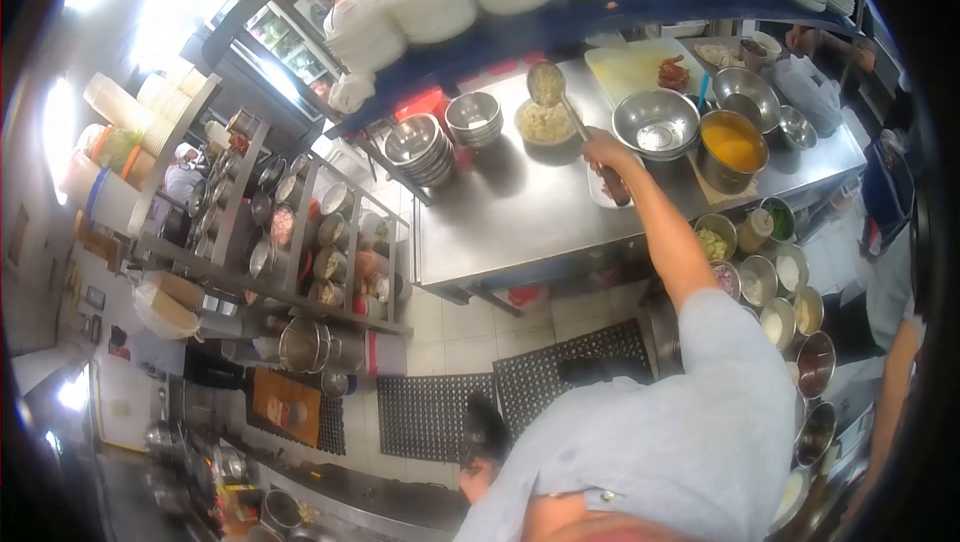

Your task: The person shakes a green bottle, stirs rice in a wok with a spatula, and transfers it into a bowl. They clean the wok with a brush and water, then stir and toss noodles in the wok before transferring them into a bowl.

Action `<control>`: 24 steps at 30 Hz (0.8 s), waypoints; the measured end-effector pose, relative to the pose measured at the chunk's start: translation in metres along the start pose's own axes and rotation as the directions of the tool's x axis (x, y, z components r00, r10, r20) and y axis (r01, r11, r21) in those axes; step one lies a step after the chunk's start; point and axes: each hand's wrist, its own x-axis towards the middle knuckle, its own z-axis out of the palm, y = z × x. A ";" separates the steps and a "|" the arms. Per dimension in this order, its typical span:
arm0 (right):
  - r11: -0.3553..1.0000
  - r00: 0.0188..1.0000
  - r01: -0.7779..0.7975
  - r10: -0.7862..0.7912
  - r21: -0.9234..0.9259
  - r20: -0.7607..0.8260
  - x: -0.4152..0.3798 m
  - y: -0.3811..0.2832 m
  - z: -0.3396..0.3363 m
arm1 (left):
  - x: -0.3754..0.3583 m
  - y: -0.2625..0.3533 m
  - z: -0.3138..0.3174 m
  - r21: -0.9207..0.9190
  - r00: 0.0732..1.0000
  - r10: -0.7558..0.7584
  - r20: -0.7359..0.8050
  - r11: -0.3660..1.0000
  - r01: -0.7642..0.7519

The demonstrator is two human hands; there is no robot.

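Note:
My right hand [605, 149] is wrapped round the handle of a metal ladle [575, 119], whose dark end sticks out below my fist. Pale, lumpy food fills the ladle's head, which overlaps the far edge of a bowl of similar pale food [545, 125] on the steel counter [520, 212]. Beside my fist is a large steel bowl [655, 125], with a pot of orange soup [733, 150] to its right. My left hand [478, 479] hangs low by my body, away from the counter, its fingers small and blurred in this view.
Stacked steel bowls [415, 149] stand at the counter's left end. A shelf [640, 7] above carries piles of white plates. Ingredient containers [757, 280] line my right side, where another person's arm [895, 392] shows. Black rubber mats [435, 417] cover the floor.

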 end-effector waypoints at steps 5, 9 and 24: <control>0.995 0.994 -0.100 0.100 0.004 0.051 0.098 0.063 -0.011 | -0.052 -0.049 0.008 -0.111 0.992 0.061 0.106 0.993 -0.049; 0.955 0.993 0.114 -0.117 -0.274 0.003 0.090 0.053 -0.022 | -0.040 -0.037 -0.001 0.201 0.942 0.213 0.259 0.942 -0.268; 0.796 0.972 0.032 -0.165 -0.605 -0.165 0.052 0.108 0.014 | -0.025 -0.023 0.019 -0.034 0.993 -0.083 0.085 0.996 0.086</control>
